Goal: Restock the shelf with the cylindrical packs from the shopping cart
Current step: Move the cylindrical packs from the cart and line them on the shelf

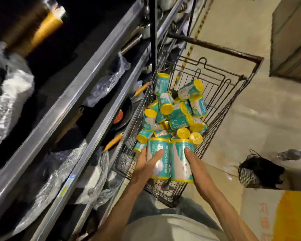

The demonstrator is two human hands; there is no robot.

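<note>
1. The step in hand is the pick-up: two packs are held side by side over the near end of the brown wire shopping cart [221,94], at about 6 o'clock of the pile, and none of them has reached the shelf yet.
2. The left hand [147,165] is wrapped round the left teal-and-white cylindrical pack with yellow rims [157,158], thumb lying across its front and fingers curled behind it.
3. The right hand [194,162] lies along the right side of the right teal-and-white cylindrical pack [181,160]; one digit reaches onto its front near the top. How far the others curl behind it I cannot tell.
4. The two held packs stand roughly upright and touch each other along their sides.
5. The next move, as I judge it, calls for lifting both packs clear of the cart's rim and swinging them toward 9 o'clock, where the grey metal shelf rack [87,79] runs. A free spot must be found among the plastic-wrapped goods there.
6. The heap of loose teal packs with yellow end caps [177,108] lies jumbled at 12 o'clock of the hands, tilted every way, so much of the restocking remains.
7. Each pack looks like a short, smooth, film-wrapped roll, likely light and a little slippery.
</note>
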